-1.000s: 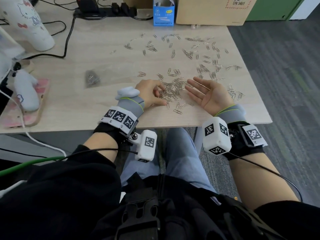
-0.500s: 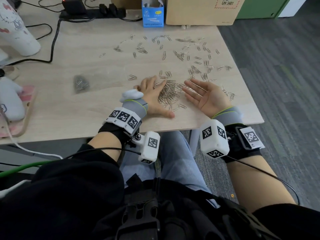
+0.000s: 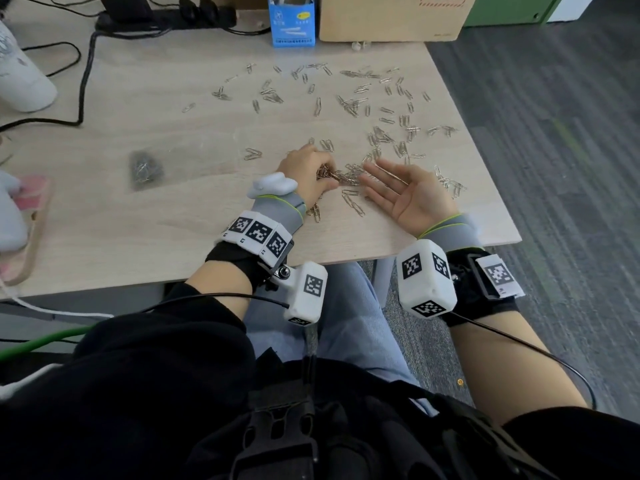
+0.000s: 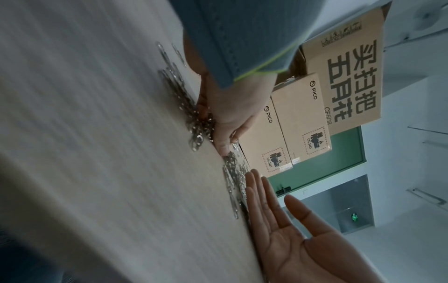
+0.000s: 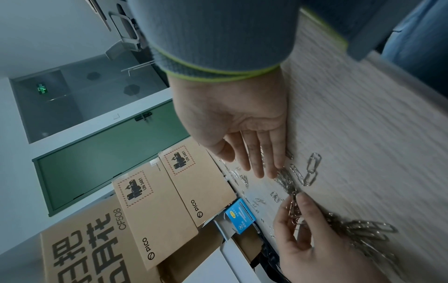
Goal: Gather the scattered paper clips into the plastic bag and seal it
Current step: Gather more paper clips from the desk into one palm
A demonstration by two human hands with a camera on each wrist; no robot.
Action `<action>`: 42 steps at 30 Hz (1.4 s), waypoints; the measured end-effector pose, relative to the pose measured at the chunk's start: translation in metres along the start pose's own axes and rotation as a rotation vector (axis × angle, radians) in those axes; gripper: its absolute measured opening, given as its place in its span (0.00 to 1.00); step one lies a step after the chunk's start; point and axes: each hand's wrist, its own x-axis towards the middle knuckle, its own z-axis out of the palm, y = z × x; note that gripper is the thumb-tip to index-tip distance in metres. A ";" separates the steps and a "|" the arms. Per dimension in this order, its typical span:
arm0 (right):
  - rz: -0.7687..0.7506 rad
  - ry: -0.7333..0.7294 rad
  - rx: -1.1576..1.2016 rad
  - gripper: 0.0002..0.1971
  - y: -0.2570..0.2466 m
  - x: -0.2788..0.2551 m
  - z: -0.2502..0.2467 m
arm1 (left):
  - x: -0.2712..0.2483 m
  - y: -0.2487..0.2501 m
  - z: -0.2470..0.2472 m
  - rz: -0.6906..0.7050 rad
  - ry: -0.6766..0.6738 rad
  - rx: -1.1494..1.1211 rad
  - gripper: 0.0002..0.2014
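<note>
already paper clips (image 3: 144, 167) inside plastic bag (image 3: 166, 157)

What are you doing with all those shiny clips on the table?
A person is collecting paper clips spread over a wooden table. The left hand curls its fingers around a little heap of clips, next to the right hand, which lies open, palm up. A clear plastic bag with a few clips inside lies farther left. Most clips are not yet in it.
</note>
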 end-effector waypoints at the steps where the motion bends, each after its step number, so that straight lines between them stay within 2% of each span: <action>1: 0.004 0.002 0.004 0.13 -0.001 0.001 0.001 | 0.003 0.001 -0.001 -0.002 -0.003 0.008 0.12; 5: 0.020 0.021 0.011 0.13 -0.002 0.004 0.003 | 0.011 0.001 -0.007 -0.049 -0.004 -0.045 0.07; 10: 0.048 0.020 0.036 0.15 -0.006 0.011 0.010 | 0.020 -0.002 -0.016 -0.130 -0.004 -0.352 0.06; 14: 0.086 0.002 0.051 0.17 -0.006 0.020 0.019 | 0.033 0.011 -0.021 -0.029 -0.068 -0.476 0.06; 20: 0.103 -0.055 0.159 0.17 -0.010 0.029 0.029 | 0.048 0.043 -0.012 0.177 -0.181 -0.426 0.08; 23: 0.089 -0.035 0.178 0.17 -0.018 0.033 0.027 | 0.056 0.052 -0.006 0.184 -0.220 -0.421 0.10; 25: 0.061 -0.013 0.184 0.16 -0.023 0.033 0.025 | 0.056 0.057 -0.006 0.193 -0.235 -0.498 0.14; 27: 0.024 0.014 0.161 0.16 -0.031 0.035 0.021 | 0.059 0.061 -0.008 0.204 -0.227 -0.569 0.15; 31: 0.009 0.059 0.298 0.21 -0.042 0.042 0.017 | 0.073 0.059 -0.011 0.158 -0.068 -0.590 0.12; 35: -0.005 0.053 0.389 0.16 -0.054 0.047 0.011 | 0.097 0.044 -0.006 0.112 0.051 -0.446 0.15; 37: -0.010 0.067 0.402 0.16 -0.060 0.048 0.008 | 0.108 0.041 0.001 0.087 0.003 -0.345 0.18; 40: -0.022 0.078 0.407 0.15 -0.063 0.050 0.003 | 0.123 0.041 0.018 0.042 -0.103 -0.156 0.30; 42: -0.028 0.079 0.404 0.15 -0.063 0.050 0.000 | 0.129 0.042 0.024 -0.007 -0.123 0.002 0.31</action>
